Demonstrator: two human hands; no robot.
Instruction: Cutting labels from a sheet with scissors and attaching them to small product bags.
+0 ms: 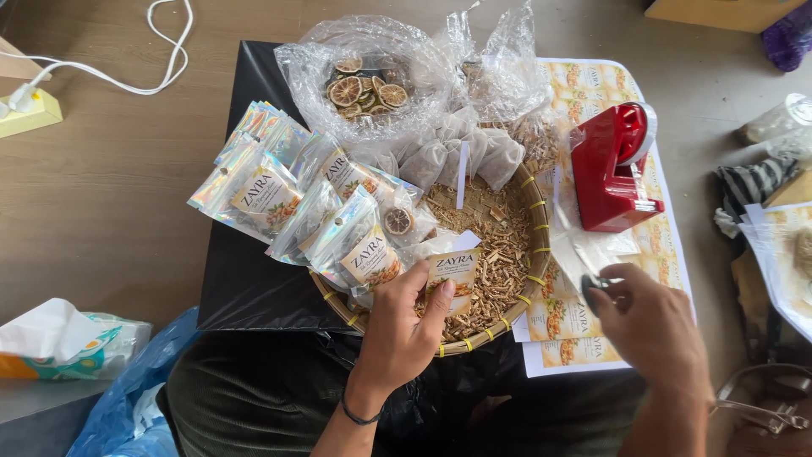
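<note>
My left hand (404,326) pinches a small printed pouch (454,269) over the near side of a round woven basket (534,254) that holds dried wood chips (499,245). To the right of the basket, my right hand (655,330) is closed on a small dark rounded object (590,288); I cannot tell what it is. It hovers over sheets of printed labels (567,317), beside a clear plastic bag (584,245). Several shiny holographic pouches (262,195) fan out over the basket's left rim.
A clear bag of dried citrus slices (364,89) and white filter bags (440,152) lie at the back of the basket. A red tape dispenser (609,173) stands on the right. A black sheet (245,279) covers the work surface. A tissue pack (51,338) and a power strip (30,110) sit left.
</note>
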